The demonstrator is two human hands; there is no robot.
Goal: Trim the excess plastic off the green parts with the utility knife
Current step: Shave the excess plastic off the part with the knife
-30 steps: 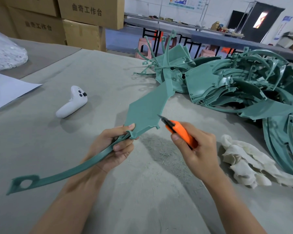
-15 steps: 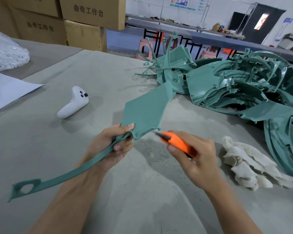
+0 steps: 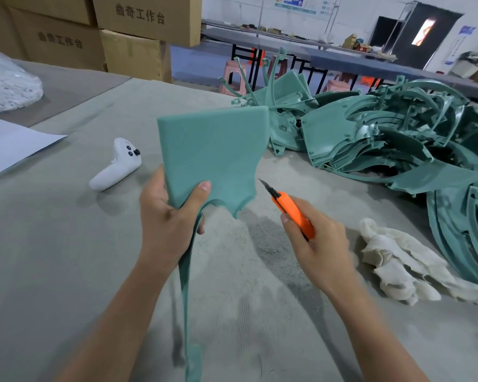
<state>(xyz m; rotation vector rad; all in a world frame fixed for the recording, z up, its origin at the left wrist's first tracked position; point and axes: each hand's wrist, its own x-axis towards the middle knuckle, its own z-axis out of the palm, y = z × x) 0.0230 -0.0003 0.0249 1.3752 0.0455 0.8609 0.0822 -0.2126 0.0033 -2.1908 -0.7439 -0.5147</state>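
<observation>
Grey felt table (image 3: 53,244); left hand (image 3: 169,219) grips the green part (image 3: 213,153) upright, ragged lower-right edge just left of the utility knife (image 3: 290,210) clenched in the right hand (image 3: 315,244).

Grey felt-covered work table (image 3: 53,244) fills the view.

Far left: flat white sheet of paper (image 3: 9,144), one corner pointing inward. Behind it, clear plastic bag of white bits (image 3: 6,84), sitting on a darker strip of the top.

Mid-left: white plastic handheld controller (image 3: 116,165) with dark buttons, lying apart from the paper.

Right: tangled heap of green moulded plastic parts (image 3: 384,139), reaching the right edge. Just in front of it, crumpled off-white cloth rag (image 3: 392,260).

Centre: pale scatter of fine shavings (image 3: 262,244).
</observation>
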